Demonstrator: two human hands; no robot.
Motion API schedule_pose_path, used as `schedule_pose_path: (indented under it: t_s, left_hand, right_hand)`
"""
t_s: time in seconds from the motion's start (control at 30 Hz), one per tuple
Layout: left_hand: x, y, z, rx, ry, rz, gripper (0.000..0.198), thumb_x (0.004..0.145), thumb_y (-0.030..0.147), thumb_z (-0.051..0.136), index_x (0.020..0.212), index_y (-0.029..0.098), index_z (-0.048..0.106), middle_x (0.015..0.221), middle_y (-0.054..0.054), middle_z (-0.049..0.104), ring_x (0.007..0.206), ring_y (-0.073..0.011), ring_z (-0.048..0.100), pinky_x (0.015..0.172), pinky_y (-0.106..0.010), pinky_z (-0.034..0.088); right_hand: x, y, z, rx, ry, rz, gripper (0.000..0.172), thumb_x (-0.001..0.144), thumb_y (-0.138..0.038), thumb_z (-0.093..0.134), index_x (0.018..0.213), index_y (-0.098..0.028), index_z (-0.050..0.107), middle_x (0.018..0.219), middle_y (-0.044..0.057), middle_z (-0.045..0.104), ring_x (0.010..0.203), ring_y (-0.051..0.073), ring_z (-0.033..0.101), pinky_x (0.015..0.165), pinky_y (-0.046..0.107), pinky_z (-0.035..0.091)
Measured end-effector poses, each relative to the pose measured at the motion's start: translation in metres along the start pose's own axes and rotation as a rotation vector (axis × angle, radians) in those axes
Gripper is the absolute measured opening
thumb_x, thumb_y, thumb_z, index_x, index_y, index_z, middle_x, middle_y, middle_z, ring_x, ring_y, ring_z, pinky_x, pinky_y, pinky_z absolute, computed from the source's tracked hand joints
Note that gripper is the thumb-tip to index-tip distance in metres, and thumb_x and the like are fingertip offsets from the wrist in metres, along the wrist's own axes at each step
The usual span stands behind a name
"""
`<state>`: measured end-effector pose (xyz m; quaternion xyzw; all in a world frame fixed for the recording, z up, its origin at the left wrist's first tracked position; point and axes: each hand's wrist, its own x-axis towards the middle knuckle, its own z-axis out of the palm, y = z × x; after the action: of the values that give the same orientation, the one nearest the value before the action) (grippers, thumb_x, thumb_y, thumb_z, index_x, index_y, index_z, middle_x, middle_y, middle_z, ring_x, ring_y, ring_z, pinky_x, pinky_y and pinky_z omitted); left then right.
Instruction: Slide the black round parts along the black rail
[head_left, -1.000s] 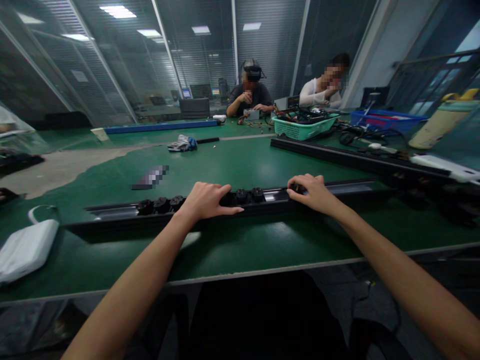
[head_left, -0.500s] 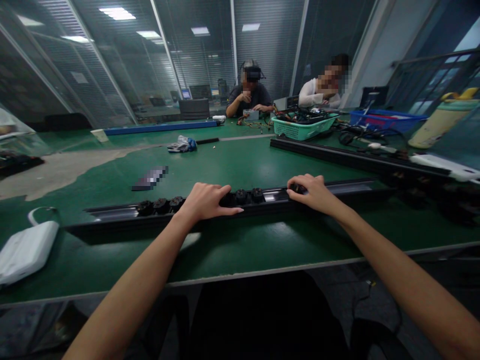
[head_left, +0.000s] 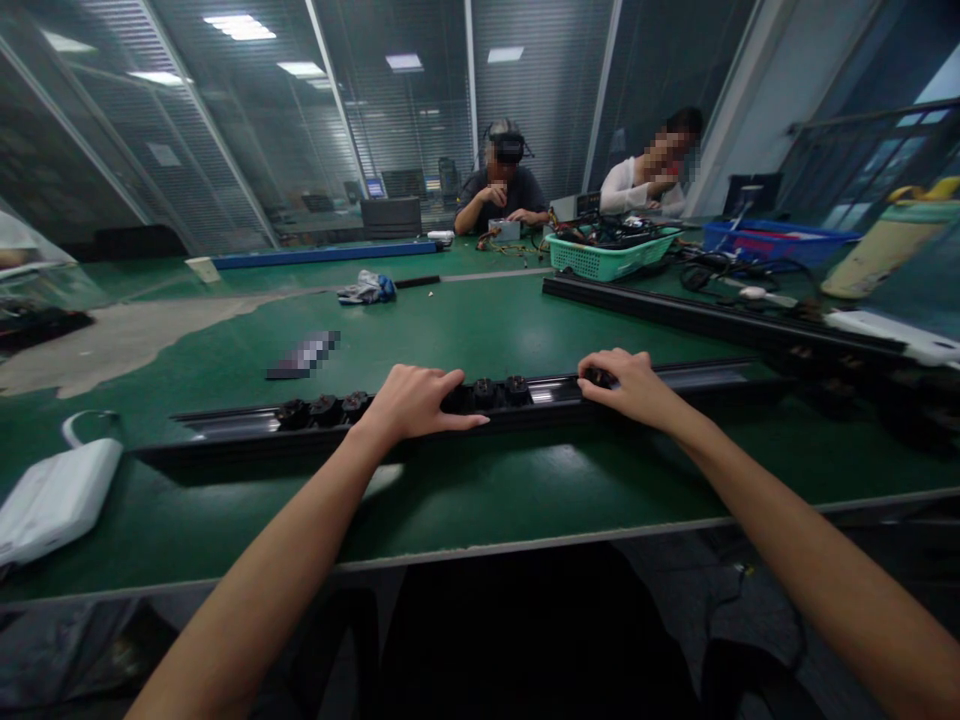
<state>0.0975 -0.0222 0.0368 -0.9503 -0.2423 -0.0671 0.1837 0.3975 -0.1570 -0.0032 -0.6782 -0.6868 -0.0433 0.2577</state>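
A long black channel rail lies across the green table in front of me. Several small, round black socket-like modules sit in its channel, among them a module left of my left hand and another module between my hands. My left hand lies across the rail and grips it, thumb along the near wall and fingers over the far side. Farther right, my right hand has its thumb and fingers closed around a black module in the channel, which the fingers partly hide.
Behind on the right lies a second black rail. Beyond it stand a green basket of cables and a blue tray. A phone, a crumpled cloth and a white device lie leftward. Two people sit opposite.
Both hands keep their places on the rail and the module. The whole view has shifted very slightly.
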Motion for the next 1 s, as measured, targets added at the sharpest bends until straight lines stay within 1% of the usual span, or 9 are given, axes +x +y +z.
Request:
schedule_pose_path:
  t_s: [0.23, 0.4, 0.63, 0.8, 1.0]
  left_hand:
    - [-0.001, -0.001, 0.0, 0.003, -0.001, 0.005, 0.074, 0.078, 0.084, 0.028, 0.095, 0.021, 0.063, 0.081, -0.009, 0.071, 0.067, -0.0222, 0.063, 0.054, -0.03, 0.022]
    - [0.0, -0.001, 0.0, -0.01, 0.005, 0.008, 0.075, 0.078, 0.085, 0.028, 0.094, 0.021, 0.063, 0.08, -0.009, 0.071, 0.067, -0.0222, 0.063, 0.054, -0.029, 0.02]
    - [0.0, 0.0, -0.001, 0.003, -0.006, -0.001, 0.076, 0.078, 0.085, 0.027, 0.094, 0.02, 0.063, 0.08, -0.01, 0.071, 0.067, -0.0221, 0.063, 0.055, -0.029, 0.021]
    - [0.0, 0.0, -0.001, 0.008, -0.009, 0.005, 0.077, 0.078, 0.085, 0.026, 0.095, 0.02, 0.063, 0.081, -0.009, 0.071, 0.067, -0.0219, 0.063, 0.054, -0.029, 0.019]
    - [0.0, 0.0, 0.0, 0.006, -0.004, 0.008, 0.078, 0.078, 0.086, 0.024, 0.094, 0.019, 0.063, 0.082, -0.009, 0.071, 0.069, -0.023, 0.064, 0.053, -0.029, 0.018]
  right_hand:
    - [0.0, 0.003, -0.005, 0.038, -0.021, -0.033, 0.022, 0.088, -0.044, 0.052, 0.092, -0.025, 0.063, 0.095, 0.004, 0.07, 0.093, 0.025, 0.058, 0.083, 0.041, 0.032]
    - [0.002, 0.006, -0.009, 0.064, -0.046, -0.061, 0.024, 0.086, -0.045, 0.055, 0.092, -0.024, 0.066, 0.092, 0.004, 0.07, 0.087, 0.023, 0.059, 0.078, 0.037, 0.036]
    - [0.002, 0.007, -0.003, 0.045, -0.016, -0.046, 0.022, 0.086, -0.042, 0.054, 0.091, -0.024, 0.065, 0.09, 0.005, 0.07, 0.087, 0.023, 0.058, 0.079, 0.039, 0.036]
    - [0.001, 0.008, -0.001, 0.051, 0.008, -0.028, 0.019, 0.085, -0.04, 0.055, 0.089, -0.024, 0.065, 0.092, 0.005, 0.07, 0.09, 0.024, 0.059, 0.082, 0.04, 0.035]
    - [0.001, 0.011, -0.001, 0.054, 0.023, -0.034, 0.02, 0.085, -0.041, 0.056, 0.088, -0.024, 0.065, 0.091, 0.004, 0.07, 0.089, 0.024, 0.059, 0.082, 0.04, 0.034]
